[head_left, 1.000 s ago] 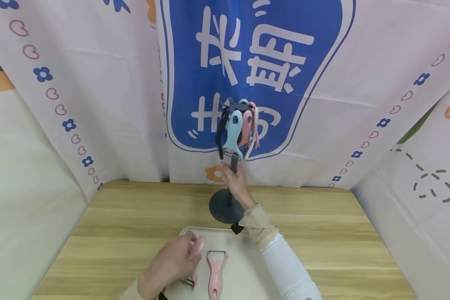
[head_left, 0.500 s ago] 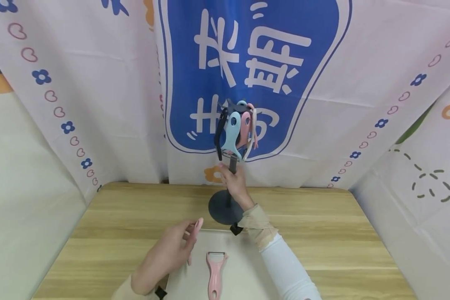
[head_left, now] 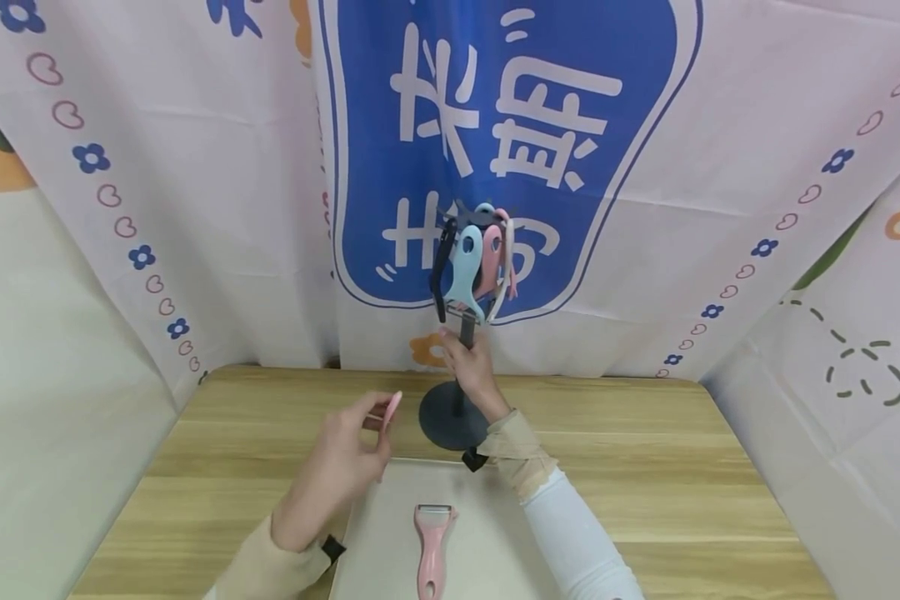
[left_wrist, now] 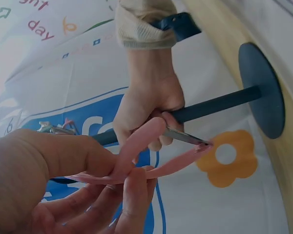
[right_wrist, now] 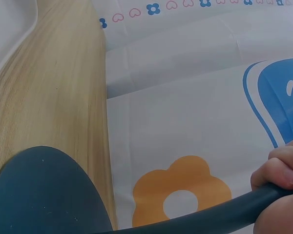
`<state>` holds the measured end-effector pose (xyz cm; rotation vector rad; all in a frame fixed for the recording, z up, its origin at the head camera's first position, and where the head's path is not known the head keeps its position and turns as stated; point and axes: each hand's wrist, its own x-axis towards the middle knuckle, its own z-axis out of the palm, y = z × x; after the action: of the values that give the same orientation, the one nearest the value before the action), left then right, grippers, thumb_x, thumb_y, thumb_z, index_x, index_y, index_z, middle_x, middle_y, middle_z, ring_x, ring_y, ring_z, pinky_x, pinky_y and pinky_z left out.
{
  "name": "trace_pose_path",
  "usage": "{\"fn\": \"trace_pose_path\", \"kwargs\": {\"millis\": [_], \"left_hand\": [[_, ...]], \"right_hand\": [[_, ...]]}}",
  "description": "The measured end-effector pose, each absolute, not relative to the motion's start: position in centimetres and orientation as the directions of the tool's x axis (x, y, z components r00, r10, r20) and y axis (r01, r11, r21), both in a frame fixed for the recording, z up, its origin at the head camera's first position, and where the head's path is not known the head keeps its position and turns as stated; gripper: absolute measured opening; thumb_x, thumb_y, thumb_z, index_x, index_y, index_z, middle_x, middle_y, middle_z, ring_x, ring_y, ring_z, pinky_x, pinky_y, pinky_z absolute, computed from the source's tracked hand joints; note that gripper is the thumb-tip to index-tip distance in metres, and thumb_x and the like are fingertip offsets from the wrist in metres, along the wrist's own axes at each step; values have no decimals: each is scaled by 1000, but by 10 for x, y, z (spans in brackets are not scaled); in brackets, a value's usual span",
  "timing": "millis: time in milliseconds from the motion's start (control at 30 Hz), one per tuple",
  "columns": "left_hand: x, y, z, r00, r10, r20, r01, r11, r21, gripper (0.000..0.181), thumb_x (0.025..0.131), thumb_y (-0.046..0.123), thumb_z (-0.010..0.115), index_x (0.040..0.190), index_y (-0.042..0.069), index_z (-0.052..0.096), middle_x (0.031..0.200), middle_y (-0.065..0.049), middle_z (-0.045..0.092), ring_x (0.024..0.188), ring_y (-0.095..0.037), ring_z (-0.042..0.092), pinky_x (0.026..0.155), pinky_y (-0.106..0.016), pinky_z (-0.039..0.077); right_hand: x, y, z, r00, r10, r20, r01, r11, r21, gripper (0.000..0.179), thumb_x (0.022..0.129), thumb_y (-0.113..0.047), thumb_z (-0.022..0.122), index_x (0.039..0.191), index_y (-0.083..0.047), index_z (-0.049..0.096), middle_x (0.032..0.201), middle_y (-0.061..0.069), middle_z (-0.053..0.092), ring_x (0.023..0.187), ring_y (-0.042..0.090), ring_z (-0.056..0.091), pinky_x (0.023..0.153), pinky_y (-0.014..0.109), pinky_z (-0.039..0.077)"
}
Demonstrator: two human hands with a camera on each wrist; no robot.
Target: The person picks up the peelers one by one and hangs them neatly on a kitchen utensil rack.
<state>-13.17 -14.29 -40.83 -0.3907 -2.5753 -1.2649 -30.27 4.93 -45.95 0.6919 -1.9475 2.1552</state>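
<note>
A pink peeler [head_left: 392, 408] is pinched between the thumb and fingers of my left hand [head_left: 337, 458], raised over the table left of a dark stand. The left wrist view shows its forked head and metal blade [left_wrist: 180, 135] pointing away from the palm. My right hand [head_left: 474, 367] grips the pole [right_wrist: 224, 214] of the stand, just above its round base [head_left: 446, 417]. From the stand's top hang several peelers: a black one [head_left: 440, 271], a light blue one [head_left: 464, 265], a pink one [head_left: 490, 262] and a white one [head_left: 507, 250].
A white tray [head_left: 495, 533] lies at the table's front, with another pink peeler [head_left: 431, 546] on it, blade end away from me. The wooden table [head_left: 645, 467] ends at a printed cloth [head_left: 607, 250] behind the stand. Cloth walls rise on both sides.
My left hand has lifted the pink peeler off the tray and carried it up and forward, toward the stand. The right hand stays on the pole.
</note>
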Motion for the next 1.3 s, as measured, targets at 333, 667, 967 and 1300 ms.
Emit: {"fn": "trace_pose_path", "kwargs": {"millis": [333, 667, 967, 1300], "left_hand": [[-162, -147, -377, -868, 135, 478, 468, 542, 698, 47, 85, -14, 76, 130, -3, 70, 109, -20, 78, 100, -35, 78, 70, -27, 63], [-193, -153, -334, -829, 152, 539, 545, 439, 714, 54, 86, -2, 87, 137, 4, 70, 122, -16, 77, 105, -34, 77, 79, -39, 64], [-218, -161, -317, -793, 158, 589, 600, 374, 707, 45, 89, 7, 88, 132, 4, 74, 119, -16, 79, 104, -31, 78, 74, -23, 61], [-241, -156, -294, -787, 101, 608, 596, 377, 709, 38, 94, 16, 84, 131, 11, 76, 123, -13, 78, 108, -31, 78, 77, -19, 60]], "right_hand": [[-304, 50, -460, -877, -201, 436, -410, -160, -898, 46, 111, -23, 55, 69, -9, 44, 49, -12, 38, 38, 7, 31, 41, 25, 25], [-304, 51, -459, -870, -210, 445, -425, -138, -895, 40, 112, -20, 54, 75, -5, 50, 49, -9, 39, 38, 8, 32, 41, 26, 27], [-304, 51, -460, -856, -219, 468, -455, -111, -884, 41, 113, -24, 53, 88, 8, 58, 51, -10, 38, 38, 10, 33, 41, 27, 28], [-303, 54, -461, -865, -209, 455, -441, -115, -890, 34, 113, -21, 52, 115, 12, 57, 53, -10, 40, 40, 10, 33, 42, 26, 27]]}}
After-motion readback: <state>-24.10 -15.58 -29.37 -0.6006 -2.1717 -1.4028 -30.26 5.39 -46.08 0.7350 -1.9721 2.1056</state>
